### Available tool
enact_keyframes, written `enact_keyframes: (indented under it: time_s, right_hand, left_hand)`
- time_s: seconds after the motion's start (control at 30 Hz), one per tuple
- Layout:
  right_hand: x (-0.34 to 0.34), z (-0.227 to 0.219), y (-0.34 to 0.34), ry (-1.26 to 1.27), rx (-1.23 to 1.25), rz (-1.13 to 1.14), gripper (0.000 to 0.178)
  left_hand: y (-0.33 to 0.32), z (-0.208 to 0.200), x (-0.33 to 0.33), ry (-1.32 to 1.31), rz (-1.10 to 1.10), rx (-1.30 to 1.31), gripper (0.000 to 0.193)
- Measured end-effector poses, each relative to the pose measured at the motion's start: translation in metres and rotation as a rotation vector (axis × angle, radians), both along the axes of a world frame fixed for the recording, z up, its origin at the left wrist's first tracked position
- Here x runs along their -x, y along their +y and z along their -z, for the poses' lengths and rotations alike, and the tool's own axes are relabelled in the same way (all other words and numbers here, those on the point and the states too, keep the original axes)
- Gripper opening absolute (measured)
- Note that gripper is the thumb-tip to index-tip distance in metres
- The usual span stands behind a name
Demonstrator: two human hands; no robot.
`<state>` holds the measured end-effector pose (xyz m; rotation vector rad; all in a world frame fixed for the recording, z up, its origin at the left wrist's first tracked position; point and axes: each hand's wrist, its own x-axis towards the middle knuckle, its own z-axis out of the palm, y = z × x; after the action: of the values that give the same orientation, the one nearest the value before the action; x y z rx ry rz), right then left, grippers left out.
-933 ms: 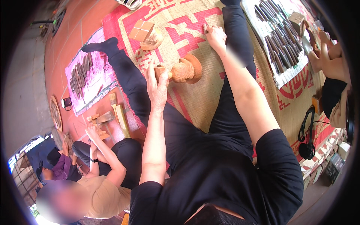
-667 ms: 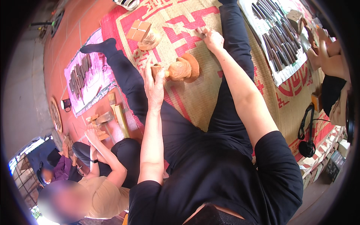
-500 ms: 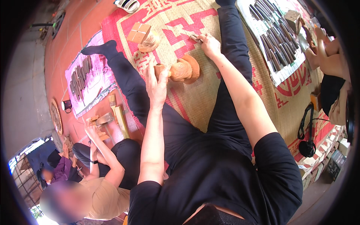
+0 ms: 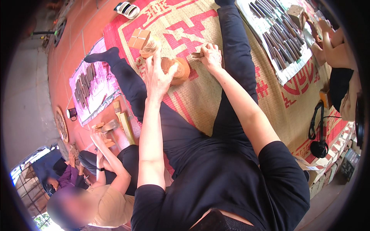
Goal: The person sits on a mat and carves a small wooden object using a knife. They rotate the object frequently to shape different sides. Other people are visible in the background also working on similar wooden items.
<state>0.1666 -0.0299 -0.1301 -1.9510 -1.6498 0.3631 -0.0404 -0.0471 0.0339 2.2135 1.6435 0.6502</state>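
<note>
My left hand [image 4: 157, 79] has its thumb and fingers spread around the end of a rounded, turned piece of brown wood [image 4: 180, 71]. That piece rests on the patterned mat between my legs, its near side partly covered by the hand. A short tool [image 4: 197, 55], seemingly metal and two-pronged, sticks out to the left from my closed right hand [image 4: 211, 58]; its exact kind is too small to make out. The tool is apart from the wood. Just beyond my left fingers sits another rounded wood piece [image 4: 150, 47] with a square block end [image 4: 139, 39].
Many carving tools lie on a white cloth [image 4: 283, 79] at right, more on a pink cloth [image 4: 110, 86] at left. A brush [image 4: 117, 106], a mug [image 4: 72, 113] and headphones [image 4: 319, 148] lie around. Co-workers [image 4: 110, 202] sit at left and right. Sandals [image 4: 127, 10] lie beyond the mat.
The turned wood has shifted left and tilted, with my left hand moving over its end. My right hand has come slightly nearer and left, the tool still in it.
</note>
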Motion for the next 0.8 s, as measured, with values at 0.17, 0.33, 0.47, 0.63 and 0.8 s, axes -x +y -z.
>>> enact_keyframes:
  time_s: [0.17,0.33,0.47,0.63,0.8]
  right_hand:
    - [0.006,-0.023,-0.026,0.651,0.120,0.122,0.020]
    - [0.026,-0.036,-0.067,0.880,0.262,0.167,0.022]
    - [0.036,-0.035,-0.085,1.052,0.288,0.167,0.019]
    - [0.035,-0.036,-0.077,1.330,0.247,0.133,0.016]
    - [0.030,-0.014,-0.077,1.267,0.293,0.059,0.019]
  left_hand:
    - [0.006,0.014,-0.007,0.185,0.063,-0.040,0.065]
    - [0.007,0.010,-0.007,0.099,0.114,0.088,0.062]
    - [0.003,0.002,-0.003,0.069,0.144,0.123,0.066]
    - [0.000,0.005,-0.006,0.125,0.117,0.100,0.069]
    - [0.046,0.030,0.020,-0.192,-0.121,0.118,0.063]
